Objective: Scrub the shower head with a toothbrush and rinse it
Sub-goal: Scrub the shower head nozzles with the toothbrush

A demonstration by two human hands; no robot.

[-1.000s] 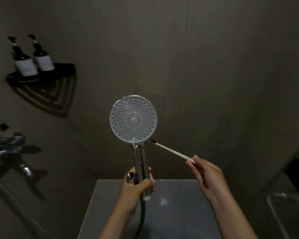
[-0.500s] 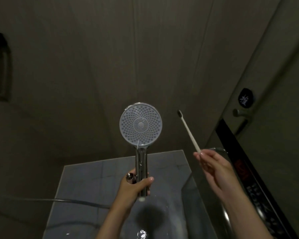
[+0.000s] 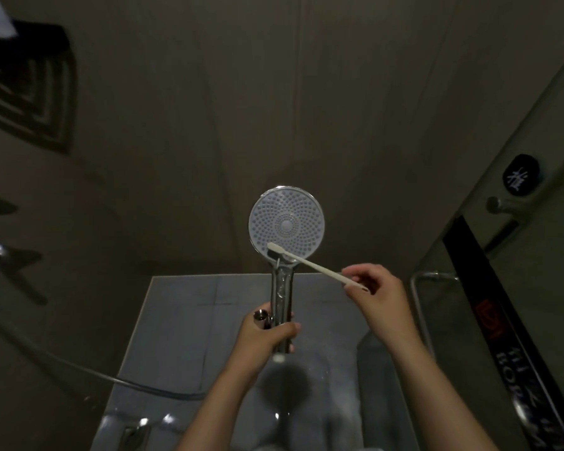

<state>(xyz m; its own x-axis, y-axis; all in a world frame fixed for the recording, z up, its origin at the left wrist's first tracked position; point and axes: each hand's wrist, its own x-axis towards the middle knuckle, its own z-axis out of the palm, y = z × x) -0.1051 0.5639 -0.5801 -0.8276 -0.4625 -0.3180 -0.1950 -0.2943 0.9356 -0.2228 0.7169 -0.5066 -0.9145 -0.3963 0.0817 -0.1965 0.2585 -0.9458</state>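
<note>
While the left hand (image 3: 267,333) grips the chrome handle of the round, pale-faced shower head (image 3: 286,224) and holds it upright over the grey tiled floor (image 3: 183,320), the right hand (image 3: 376,292) pinches a slim white toothbrush (image 3: 310,263) by its end. Its bristled head lies on the lower edge of the nozzle face.

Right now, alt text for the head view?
A right hand pinches a white toothbrush, its head at the lower edge of a round shower head that the left hand grips upright by the chrome handle, in a dim bathroom.
</note>
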